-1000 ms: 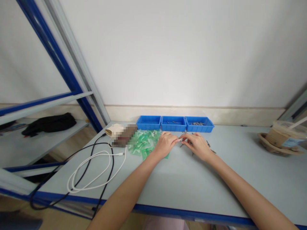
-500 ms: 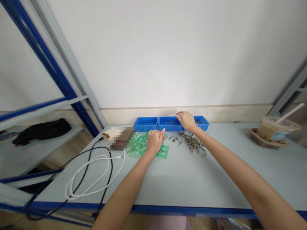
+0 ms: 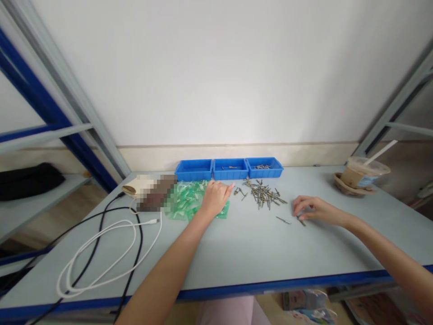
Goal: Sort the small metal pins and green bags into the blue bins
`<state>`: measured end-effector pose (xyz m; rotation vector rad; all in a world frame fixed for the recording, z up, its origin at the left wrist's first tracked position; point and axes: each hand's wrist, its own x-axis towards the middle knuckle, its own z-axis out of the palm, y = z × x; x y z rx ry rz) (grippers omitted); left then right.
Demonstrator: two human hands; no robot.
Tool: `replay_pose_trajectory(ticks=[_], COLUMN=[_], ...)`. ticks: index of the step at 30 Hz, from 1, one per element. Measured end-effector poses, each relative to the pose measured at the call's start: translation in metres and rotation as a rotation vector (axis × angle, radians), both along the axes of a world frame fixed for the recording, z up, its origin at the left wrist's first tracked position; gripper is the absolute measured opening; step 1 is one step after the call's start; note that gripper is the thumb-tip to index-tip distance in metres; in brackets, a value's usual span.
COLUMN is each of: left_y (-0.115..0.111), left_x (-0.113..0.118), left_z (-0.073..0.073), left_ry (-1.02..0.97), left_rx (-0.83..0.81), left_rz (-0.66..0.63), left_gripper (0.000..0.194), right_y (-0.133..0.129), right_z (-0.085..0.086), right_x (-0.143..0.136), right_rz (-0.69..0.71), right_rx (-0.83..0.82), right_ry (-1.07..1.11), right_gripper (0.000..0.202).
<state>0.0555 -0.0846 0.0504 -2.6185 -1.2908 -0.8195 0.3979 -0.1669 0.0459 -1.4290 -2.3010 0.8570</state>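
Observation:
My left hand (image 3: 216, 197) rests on a pile of green plastic packets (image 3: 184, 201), its fingers bent downward and its thumb held out to the right. My right hand (image 3: 313, 210) is low over the table at the right, thumb and fingertips pinched at a thin metal bit (image 3: 302, 222). A second metal bit (image 3: 283, 220) lies a short way to its left. Between my hands is a loose heap of similar metal bits (image 3: 267, 196). Behind it, a blue middle bin (image 3: 230, 174) holds a few bits and the right-hand blue bin (image 3: 265, 173) holds several.
A third blue bin (image 3: 193, 175) stands at the left of the row, against the wall. White cable (image 3: 98, 230) and black cable (image 3: 140, 234) loop over the left side. A plastic cup with a straw (image 3: 363, 171) sits in a cardboard holder at the back right.
My right hand has moved from the blue bins to the right and nearer, down to a metal bit on the table. My left hand stays on the packets. The view has shifted right.

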Motion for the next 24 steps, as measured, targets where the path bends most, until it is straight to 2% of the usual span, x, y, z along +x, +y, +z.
replay_pose_trajectory(ticks=[5, 11, 15, 20, 24], left_y=[-0.003, -0.002, -0.002, -0.006, -0.012], left_x=[0.000, 0.000, 0.000, 0.000, 0.003], left_z=[0.002, -0.001, -0.002, -0.002, 0.001], left_ry=[0.016, 0.046, 0.086, 0.084, 0.063], left_rx=[-0.013, 0.027, 0.087, 0.114, 0.149], left_rz=[-0.002, -0.009, -0.010, -0.059, -0.089], left_gripper=[0.052, 0.052, 0.050, 0.045, 0.028], right_y=[0.002, -0.009, -0.016, -0.004, 0.026], right_z=[-0.011, -0.028, -0.032, -0.023, 0.002], right_x=[-0.009, -0.003, -0.003, -0.028, -0.077], right_rz=[-0.035, -0.252, -0.369, -0.511, -0.434], right_rx=[0.137, 0.321, 0.460, 0.553, 0.498], right_ry=[-0.003, -0.148, -0.254, -0.279, -0.108], right_gripper=[0.032, 0.035, 0.038, 0.037, 0.028])
